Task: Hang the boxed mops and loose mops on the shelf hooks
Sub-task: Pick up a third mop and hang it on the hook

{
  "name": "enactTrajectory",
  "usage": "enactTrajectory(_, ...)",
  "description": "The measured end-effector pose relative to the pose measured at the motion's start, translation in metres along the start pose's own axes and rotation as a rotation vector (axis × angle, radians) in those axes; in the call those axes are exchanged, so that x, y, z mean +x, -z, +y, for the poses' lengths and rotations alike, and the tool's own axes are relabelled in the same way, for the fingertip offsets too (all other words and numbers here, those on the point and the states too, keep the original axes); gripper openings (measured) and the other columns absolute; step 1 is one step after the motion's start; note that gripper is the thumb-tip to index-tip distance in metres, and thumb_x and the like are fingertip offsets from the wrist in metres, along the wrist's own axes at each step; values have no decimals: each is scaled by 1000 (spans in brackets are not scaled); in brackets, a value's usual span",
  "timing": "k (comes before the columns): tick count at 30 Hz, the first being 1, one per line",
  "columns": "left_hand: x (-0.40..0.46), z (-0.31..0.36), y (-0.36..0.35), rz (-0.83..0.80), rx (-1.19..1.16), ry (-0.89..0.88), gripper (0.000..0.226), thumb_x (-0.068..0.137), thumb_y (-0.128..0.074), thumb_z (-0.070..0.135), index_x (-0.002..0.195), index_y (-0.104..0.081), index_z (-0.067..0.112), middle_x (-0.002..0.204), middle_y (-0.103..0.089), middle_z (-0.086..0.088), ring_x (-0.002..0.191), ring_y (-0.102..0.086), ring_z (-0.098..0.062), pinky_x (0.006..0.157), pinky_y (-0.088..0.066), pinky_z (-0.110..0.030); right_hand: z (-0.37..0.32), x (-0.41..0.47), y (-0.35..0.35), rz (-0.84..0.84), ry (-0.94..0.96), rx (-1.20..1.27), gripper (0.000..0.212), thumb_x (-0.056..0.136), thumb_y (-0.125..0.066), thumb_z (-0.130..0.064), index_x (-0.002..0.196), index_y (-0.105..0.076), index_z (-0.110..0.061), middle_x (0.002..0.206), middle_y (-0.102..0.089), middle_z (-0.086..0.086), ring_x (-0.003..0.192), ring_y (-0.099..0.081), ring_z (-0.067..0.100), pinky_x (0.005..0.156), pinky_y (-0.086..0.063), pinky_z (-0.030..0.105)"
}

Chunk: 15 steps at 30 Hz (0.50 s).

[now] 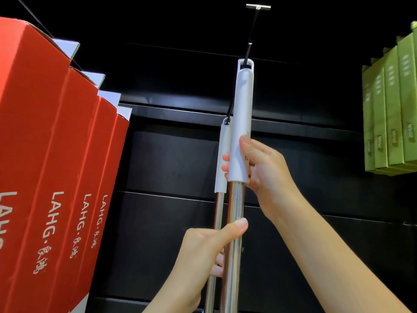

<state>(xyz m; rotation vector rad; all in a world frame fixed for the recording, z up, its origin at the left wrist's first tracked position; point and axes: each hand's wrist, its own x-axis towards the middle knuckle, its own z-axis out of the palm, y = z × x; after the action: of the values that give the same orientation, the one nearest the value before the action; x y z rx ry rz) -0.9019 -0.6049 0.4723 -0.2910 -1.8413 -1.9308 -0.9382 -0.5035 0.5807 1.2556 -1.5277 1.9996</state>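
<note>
Black shelf panel forms the backdrop, with red LAHG boxes hanging at left and green boxes at right. Loose mop stands near vertical at centre, steel pole below, grey grip above the hands; its end loop sits around the hook. A second mop hangs just behind, on the same hook. Right hand grips the grey sleeve and is nearer the hook. Left hand clasps the pole lower down.
</note>
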Motion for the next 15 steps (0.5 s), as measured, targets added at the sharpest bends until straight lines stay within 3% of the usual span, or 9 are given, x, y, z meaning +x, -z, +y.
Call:
enactTrajectory(6, 10, -11, 7, 14, 19, -11, 59, 42, -72, 67, 64, -75, 12, 57, -66, -3, 52, -66, -12, 53, -53, -21, 12, 5, 1, -7, -16, -7, 11, 93, -54, -36, 93, -60, -27, 89, -74, 6, 69, -73, 15, 62, -61, 28)
enactTrajectory(12, 24, -23, 13, 29, 65, -27, 84, 47, -70, 72, 83, -70, -5, 60, -55, -8, 54, -57, -14, 52, -48, -14, 25, 13, 3, -10, -40, -31, 12, 94, -52, -36, 94, -59, -27, 90, -74, 5, 71, -73, 15, 65, -61, 29)
enactTrajectory(15, 32, -29, 17, -4, 65, -13, 79, 52, -70, 69, 85, -71, -2, 56, -56, -3, 51, -56, -9, 50, -45, -12, 31, 16, 5, -17, -59, -53, 17, 95, -51, -36, 104, -59, -23, 94, -74, 6, 74, -73, 16, 65, -61, 27)
